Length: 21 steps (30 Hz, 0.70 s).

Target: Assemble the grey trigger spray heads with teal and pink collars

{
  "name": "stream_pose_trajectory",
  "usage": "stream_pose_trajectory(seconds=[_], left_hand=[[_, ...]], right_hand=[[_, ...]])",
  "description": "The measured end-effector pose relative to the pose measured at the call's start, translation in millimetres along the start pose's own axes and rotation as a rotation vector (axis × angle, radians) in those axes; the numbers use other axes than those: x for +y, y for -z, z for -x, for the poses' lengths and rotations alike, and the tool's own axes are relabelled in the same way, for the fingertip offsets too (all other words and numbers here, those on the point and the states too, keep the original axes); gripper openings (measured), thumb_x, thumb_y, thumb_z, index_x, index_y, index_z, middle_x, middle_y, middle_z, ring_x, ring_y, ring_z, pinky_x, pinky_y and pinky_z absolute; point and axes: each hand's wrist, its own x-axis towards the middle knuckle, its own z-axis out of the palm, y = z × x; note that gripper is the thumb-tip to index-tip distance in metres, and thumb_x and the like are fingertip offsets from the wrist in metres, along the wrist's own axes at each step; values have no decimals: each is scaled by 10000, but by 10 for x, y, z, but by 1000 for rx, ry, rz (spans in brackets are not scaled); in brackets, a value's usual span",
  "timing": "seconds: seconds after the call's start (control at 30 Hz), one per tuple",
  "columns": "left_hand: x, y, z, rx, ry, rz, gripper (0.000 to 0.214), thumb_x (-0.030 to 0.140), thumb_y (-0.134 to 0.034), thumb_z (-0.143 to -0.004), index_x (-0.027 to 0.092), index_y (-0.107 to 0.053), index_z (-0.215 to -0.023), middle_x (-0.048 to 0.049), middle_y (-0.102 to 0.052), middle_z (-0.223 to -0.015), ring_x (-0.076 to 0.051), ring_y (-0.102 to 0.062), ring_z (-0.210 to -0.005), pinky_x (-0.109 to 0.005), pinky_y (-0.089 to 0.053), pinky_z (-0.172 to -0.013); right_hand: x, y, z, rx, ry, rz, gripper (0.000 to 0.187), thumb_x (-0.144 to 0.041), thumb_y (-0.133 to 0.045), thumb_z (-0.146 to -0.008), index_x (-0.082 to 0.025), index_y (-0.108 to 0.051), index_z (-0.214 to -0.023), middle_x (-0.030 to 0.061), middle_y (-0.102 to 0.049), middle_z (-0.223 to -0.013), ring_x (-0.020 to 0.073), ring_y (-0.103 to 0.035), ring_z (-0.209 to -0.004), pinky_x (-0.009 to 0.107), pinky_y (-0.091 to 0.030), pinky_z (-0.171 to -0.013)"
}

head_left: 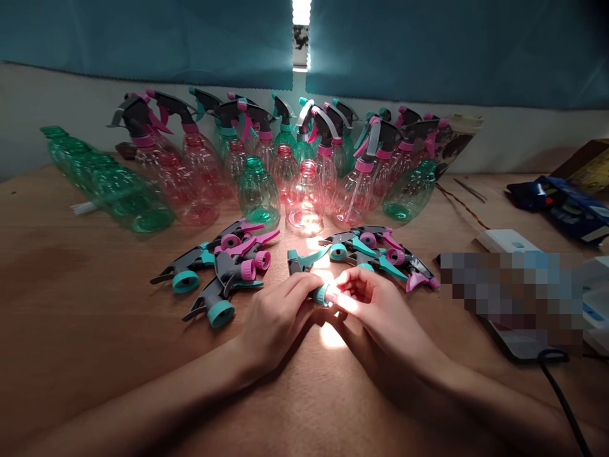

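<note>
My left hand is closed around a grey and teal trigger spray head, whose teal collar points to the right. At the collar's open end, my right hand has its thumb and forefinger pinched together. Bright light washes out the fingertips, and what sits between them is too small to make out. Loose pink and teal trigger spray heads lie to the left of my hands. Several more spray heads lie just beyond my right hand.
Behind stand several clear pink bottles and green bottles, some fitted with spray heads. Green bottles line the left. At right are a white power strip, a blurred-out item, a black cable and a blue packet.
</note>
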Motion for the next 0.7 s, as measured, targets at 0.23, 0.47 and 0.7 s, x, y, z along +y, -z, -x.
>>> stream_pose_trajectory(seconds=[0.23,0.47,0.7], left_hand=[[-16,3,-29,17,-37,-93,175,99,-529,-877,135,-541,-1047,-69,-676,-961,-192,-646,-819,-286,-482,-700],[-4,45,-50,-16,-47,-236,138,133,-488,-912,139,-553,-1034,-65,-687,-974,-188,-628,-769,-303,-428,-686],[55,35,-48,-40,-124,-484,150,100,-459,-919,90,-565,-1025,-83,-695,-956,-190,-617,-681,-323,-361,-632]], right_hand=[[107,-48,-43,61,125,-127,212,-207,-666,-734,-209,-454,-746,-40,-495,-739,119,-500,-704,240,-407,-638],[199,-53,-101,59,195,-71,242,-214,-596,-761,-219,-365,-688,-49,-411,-692,110,-394,-631,235,-350,-562],[221,-7,-89,86,231,206,206,-188,-552,-770,-222,-368,-681,-30,-470,-703,129,-423,-645,249,-371,-571]])
